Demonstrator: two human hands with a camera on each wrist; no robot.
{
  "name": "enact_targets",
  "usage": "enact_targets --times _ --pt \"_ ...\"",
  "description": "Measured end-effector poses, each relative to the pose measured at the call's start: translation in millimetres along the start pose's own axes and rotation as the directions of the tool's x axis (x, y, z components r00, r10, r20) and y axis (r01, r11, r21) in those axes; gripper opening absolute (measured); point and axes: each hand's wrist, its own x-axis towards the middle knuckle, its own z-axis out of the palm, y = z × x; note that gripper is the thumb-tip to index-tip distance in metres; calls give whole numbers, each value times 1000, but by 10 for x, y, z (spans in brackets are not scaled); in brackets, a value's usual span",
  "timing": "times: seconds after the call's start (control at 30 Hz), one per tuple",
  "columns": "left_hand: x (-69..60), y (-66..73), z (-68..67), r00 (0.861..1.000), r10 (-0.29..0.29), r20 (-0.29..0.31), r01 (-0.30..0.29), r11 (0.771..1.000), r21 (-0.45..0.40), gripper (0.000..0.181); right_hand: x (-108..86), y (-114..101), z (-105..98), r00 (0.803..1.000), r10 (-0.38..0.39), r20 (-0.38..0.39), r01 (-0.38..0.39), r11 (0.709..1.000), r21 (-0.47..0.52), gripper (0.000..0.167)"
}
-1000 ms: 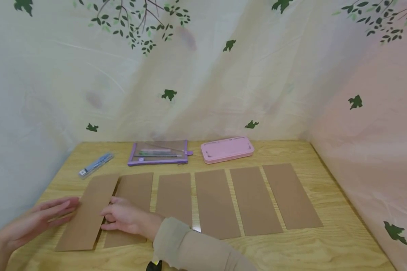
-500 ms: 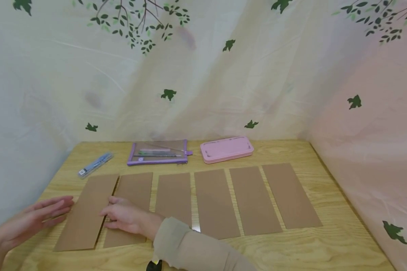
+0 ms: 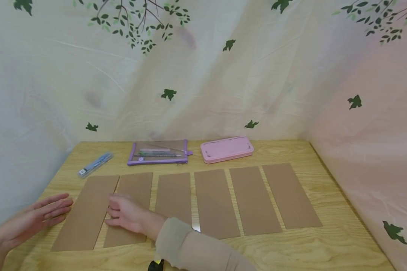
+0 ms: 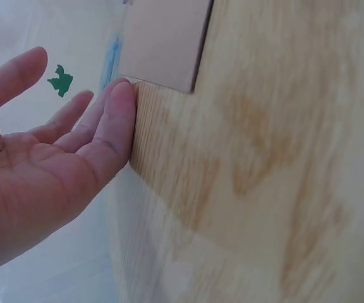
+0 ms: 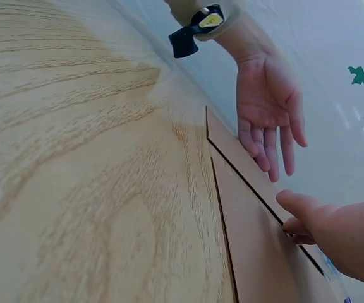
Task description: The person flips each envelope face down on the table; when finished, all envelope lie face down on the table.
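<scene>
Flat on the table lies the leftmost brown cardboard panel (image 3: 83, 214), between my two hands. My left hand (image 3: 37, 222) is beside its left edge, fingers extended and palm turned inward; in the left wrist view its fingertips come close to a panel corner (image 4: 163, 44). Over the second panel (image 3: 137, 188), my right hand (image 3: 130, 214) has its loosely bent fingers at the first panel's right edge. The right wrist view shows the right hand (image 5: 352, 233) above the seam between those panels, holding nothing visible. Whether its fingertips touch the panel, I cannot tell.
Several more cardboard panels (image 3: 217, 203) continue the row to the right. Behind them are a slim blue-labelled clear case (image 3: 95, 165), a purple-edged zip pouch (image 3: 157, 152) with pens inside and a pink pencil case (image 3: 227, 149). Leaf-patterned cloth (image 3: 203, 94) walls the table.
The leftmost panel, its right edge raised before, has come down flat and shifted slightly left. My left hand moved left, away from it. The right hand's fingers loosened off its edge.
</scene>
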Motion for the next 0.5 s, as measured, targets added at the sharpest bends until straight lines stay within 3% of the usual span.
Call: enact_targets --times 0.13,0.23,0.4,0.5 --pt "0 -8 3 1000 19 7 -19 999 -28 62 0 -6 -44 1000 3 12 -3 1000 14 63" --pt "12 12 15 999 9 -32 -8 1000 17 58 -9 -30 -88 999 19 34 -19 1000 14 62" --pt "80 148 76 983 -9 -182 48 977 209 50 -77 -146 -192 990 76 119 -71 996 -45 54" --pt "188 275 200 958 46 -284 67 924 376 43 -143 -292 -270 980 98 175 -80 991 -107 49"
